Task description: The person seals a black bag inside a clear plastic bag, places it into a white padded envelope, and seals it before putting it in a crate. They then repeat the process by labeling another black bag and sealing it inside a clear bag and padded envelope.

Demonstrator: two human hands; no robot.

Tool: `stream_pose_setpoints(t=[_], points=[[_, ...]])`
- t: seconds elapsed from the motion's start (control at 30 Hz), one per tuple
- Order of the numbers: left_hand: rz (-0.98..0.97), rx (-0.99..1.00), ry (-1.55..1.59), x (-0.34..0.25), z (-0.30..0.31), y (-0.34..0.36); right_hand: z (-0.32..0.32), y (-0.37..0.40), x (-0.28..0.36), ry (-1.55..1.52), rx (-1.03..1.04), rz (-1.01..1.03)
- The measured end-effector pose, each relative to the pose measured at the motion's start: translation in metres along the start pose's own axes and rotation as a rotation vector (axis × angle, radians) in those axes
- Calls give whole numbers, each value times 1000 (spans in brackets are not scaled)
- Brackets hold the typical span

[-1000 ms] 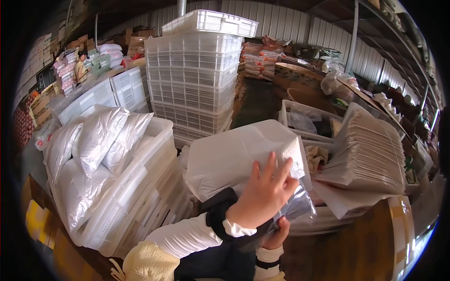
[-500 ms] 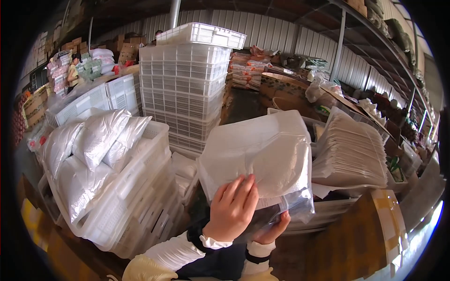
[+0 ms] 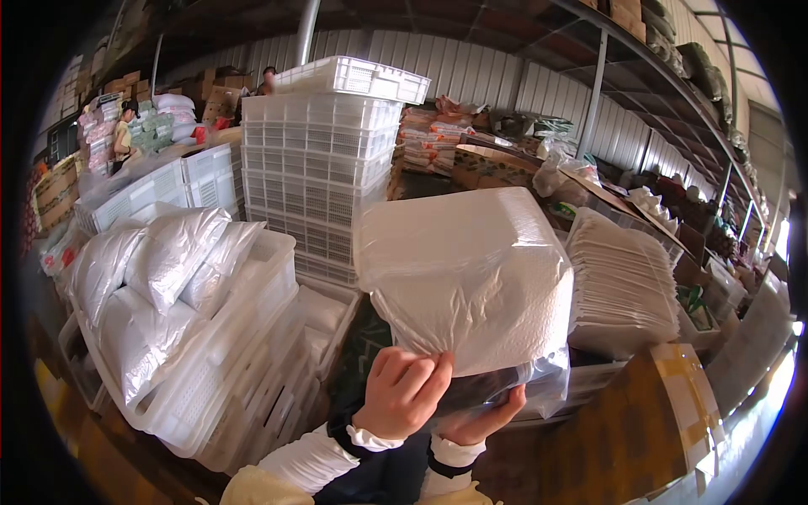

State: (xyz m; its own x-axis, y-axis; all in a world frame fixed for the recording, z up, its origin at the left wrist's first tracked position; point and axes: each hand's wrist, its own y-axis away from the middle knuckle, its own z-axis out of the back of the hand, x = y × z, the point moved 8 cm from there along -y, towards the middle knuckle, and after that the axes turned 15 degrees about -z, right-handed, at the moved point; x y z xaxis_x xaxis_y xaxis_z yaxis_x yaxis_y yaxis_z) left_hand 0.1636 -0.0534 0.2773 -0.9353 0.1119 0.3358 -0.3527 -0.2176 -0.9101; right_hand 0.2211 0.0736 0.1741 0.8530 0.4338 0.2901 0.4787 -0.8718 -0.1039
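A white, textured pad-like sheet [image 3: 471,278] with a shiny surface fills the space before me, its lower edge creased. My left hand [image 3: 406,389] is closed, fingertips pinching the sheet near its lower left edge. Clear plastic film [image 3: 551,383] shows beneath the sheet and at its lower right corner. My right hand [image 3: 492,417] grips there from below, thumb up along the plastic; its other fingers are hidden underneath. Just right of the sheet stands a thick stack of white padded sheets [image 3: 627,282].
At left, filled silvery-white bags [image 3: 181,261] lie in a white crate [image 3: 269,295]. A tall stack of white perforated crates [image 3: 320,168] stands behind. A taped cardboard box [image 3: 631,421] is at lower right. Two people [image 3: 124,135] are partly visible far back.
My left hand has gone from lying with fingers spread on the sheet to pinching its lower edge. The sheet's near side is now drawn down and creased. The view has shifted slightly.
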Motion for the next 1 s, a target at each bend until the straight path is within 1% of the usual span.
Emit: stream_pose_setpoints(t=[0.03, 0.07, 0.13, 0.17, 0.2, 0.23, 0.27, 0.3, 0.33, 0.4, 0.43, 0.47, 0.57, 0.6, 0.63, 0.7, 0.73, 0.83, 0.87, 0.97, 1.0], points=[[2, -34, 37, 1, 2, 1, -1, 0, 0, 4, -14, -15], [5, -69, 72, 3, 5, 1, -3, -1, 2, 13, 53, -13], [235, -172, 212, 19, 15, 12, 0, -4, 3, 19, 187, -11], [343, -221, 279, 25, 18, 20, 9, -7, 3, 22, 170, 22], [596, -428, 500, 43, 2, 54, 18, -10, 4, 27, 153, 54], [921, -620, 807, 56, -13, 72, 24, -12, 4, 32, 136, 86], [1091, -625, 967, 65, -23, 74, 18, -12, 0, -16, 169, 23], [1266, -624, 1129, 73, -30, 72, 20, -7, 3, 49, 62, 84], [1220, -604, 1305, 79, -33, 56, 9, 3, 5, 113, -45, 147], [1187, -449, 1428, 80, -45, 51, 7, 6, 6, 118, -106, 156], [1167, -363, 1489, 79, -52, 49, 10, 1, 3, 57, -63, 102], [1242, -354, 1582, 77, -58, 52, 14, -3, 0, -3, -22, 50], [1133, -199, 1401, 76, -55, 55, 21, -10, -9, -36, 37, 10], [1162, -74, 1304, 75, -56, 65, 15, -8, -13, -32, 36, -14], [1071, -121, 1268, 70, -46, 53, 13, -8, -15, -15, 37, -19], [953, -96, 1174, 61, -43, 64, 16, -5, -19, 17, 34, -29], [982, -77, 1226, 53, -41, 61, 15, -2, -20, 73, -1, -26], [1032, -43, 1378, 43, -54, 80, 46, -17, -34, -37, 64, -103], [1028, 15, 1345, 52, -61, 93, 37, -11, -33, -23, 94, -140], [1233, -119, 1388, 79, -64, 115, 43, -13, -43, 82, 204, -116], [1233, -196, 1395, 84, -61, 110, 55, -13, -52, 66, 188, -174]])
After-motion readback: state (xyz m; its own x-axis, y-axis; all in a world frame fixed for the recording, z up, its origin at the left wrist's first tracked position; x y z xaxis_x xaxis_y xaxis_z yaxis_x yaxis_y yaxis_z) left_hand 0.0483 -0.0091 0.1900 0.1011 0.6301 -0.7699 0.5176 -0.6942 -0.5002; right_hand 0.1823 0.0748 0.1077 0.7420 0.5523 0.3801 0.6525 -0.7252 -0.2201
